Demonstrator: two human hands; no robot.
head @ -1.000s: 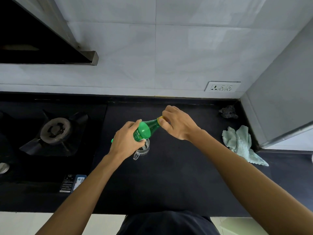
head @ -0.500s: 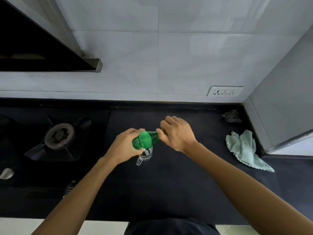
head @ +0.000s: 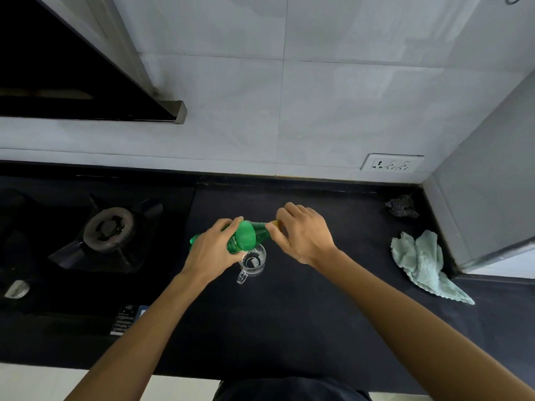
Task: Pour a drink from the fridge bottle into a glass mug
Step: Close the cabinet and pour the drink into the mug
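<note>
— Over the middle of the desk (head: 289, 314), what have the hands got?
— The left hand (head: 211, 250) is wrapped round the body of the green bottle (head: 246, 237), which it holds nearly on its side. The right hand (head: 304, 235) has its fingers curled, pinching the yellow cap (head: 276, 224) at the neck.
— And the glass mug (head: 253, 263)?
— It stands on the desk just under the bottle, handle toward the person. The bottle and the left hand hide part of its rim.
— What else is about?
— To the left there's a gas burner (head: 108, 230) beneath the hood (head: 86, 82). To the right a pale green cloth (head: 422, 261) lies crumpled by the grey cabinet side (head: 486, 204), and a dark scrubber (head: 402, 206) sits in the back corner. A socket (head: 392, 162) is on the tiled wall above it.
</note>
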